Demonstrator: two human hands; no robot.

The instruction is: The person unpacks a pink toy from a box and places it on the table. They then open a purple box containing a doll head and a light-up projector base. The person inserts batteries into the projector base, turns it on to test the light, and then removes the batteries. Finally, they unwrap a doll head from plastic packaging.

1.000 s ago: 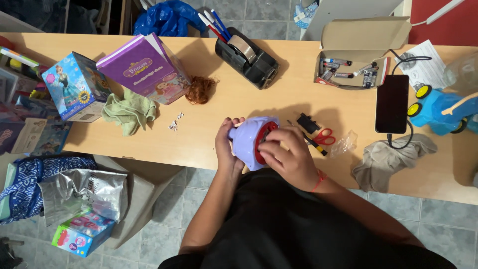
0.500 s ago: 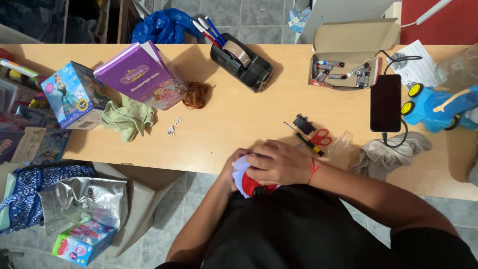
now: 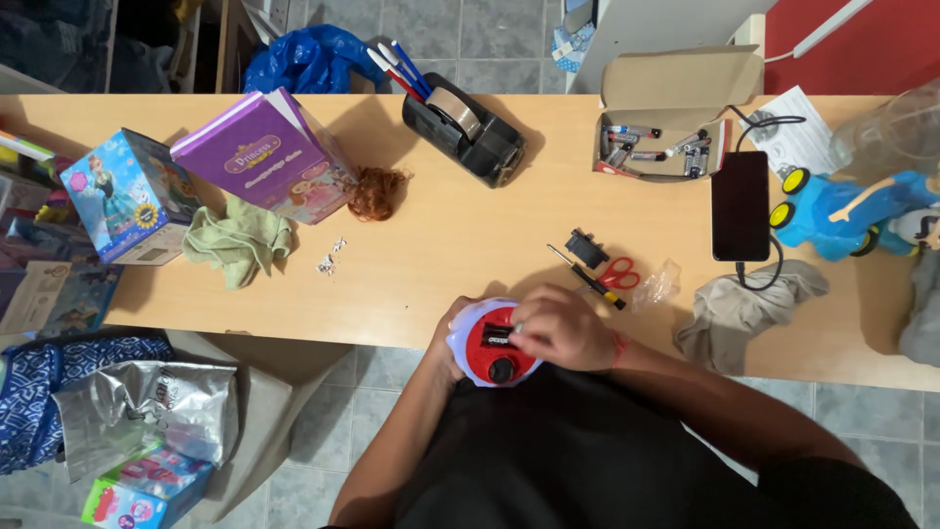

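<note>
At the table's near edge I hold a lilac toy with a round red underside [image 3: 493, 345]. A small battery slot and a black knob show on the red face. My left hand [image 3: 446, 343] cups the toy from the left and behind. My right hand [image 3: 563, 328] rests on its right side, fingertips at the battery slot. Whether anything small sits between those fingertips cannot be made out.
A screwdriver [image 3: 586, 276], red scissors [image 3: 617, 273] and a small black cover [image 3: 586, 248] lie just beyond my hands. Further off: a cardboard box of batteries [image 3: 658, 149], a phone [image 3: 740, 205], a blue toy car [image 3: 847, 214], a tape dispenser [image 3: 462, 128], a grey cloth [image 3: 736, 312], toy boxes at left.
The toy has come down from above the table to its near edge, close to my body, and turned so its red underside faces up. My right hand now sits at the battery slot.
</note>
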